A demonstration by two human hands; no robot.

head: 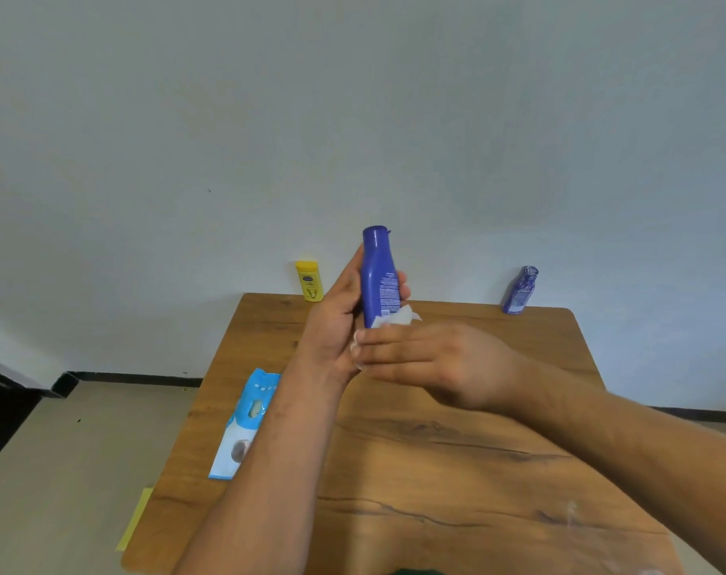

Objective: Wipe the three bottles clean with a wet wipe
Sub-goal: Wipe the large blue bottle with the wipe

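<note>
Far left: thin yellow tape strip (133, 518) just off the tabletop's near-left edge; looks stuck to the floor, but the lens warps that corner, so not certain.

Brown wood-grain tabletop (436, 471) fills the lower centre of the view, with a pale wall behind it.

Flat blue-and-white wet-wipe pack (245, 425) lies along the tabletop's left edge, long side running away from the camera. It has an oval opening in its top face. The left forearm passes just beside it.

Small yellow plastic bottle (309, 280) stands upright at the far-left corner of the tabletop, by the wall, well apart from the hands.

Left hand (337, 317) is raised above the tabletop. Its fingers are curled round the middle of the tall blue plastic bottle (378, 276), with the fingertips showing on the bottle's right side. The bottle is held roughly upright in the air, cap end up, printed back label toward the camera. It does not touch the tabletop.

White wet wipe (395, 317) is bunched against the lower end of the blue bottle. A bit of it sticks out above the right hand's fingers.

Right hand (427, 363) comes in from the right. Its fingers are straight and together, pointing left, laid across the bottle's bottom end and the wipe. The thumb is hidden, so cannot tell whether this hand pinches the wipe or only presses it on.

Small violet-blue bottle with a pale label (519, 290) stands at the far-right corner of the tabletop, near the wall, well apart from both hands.
</note>
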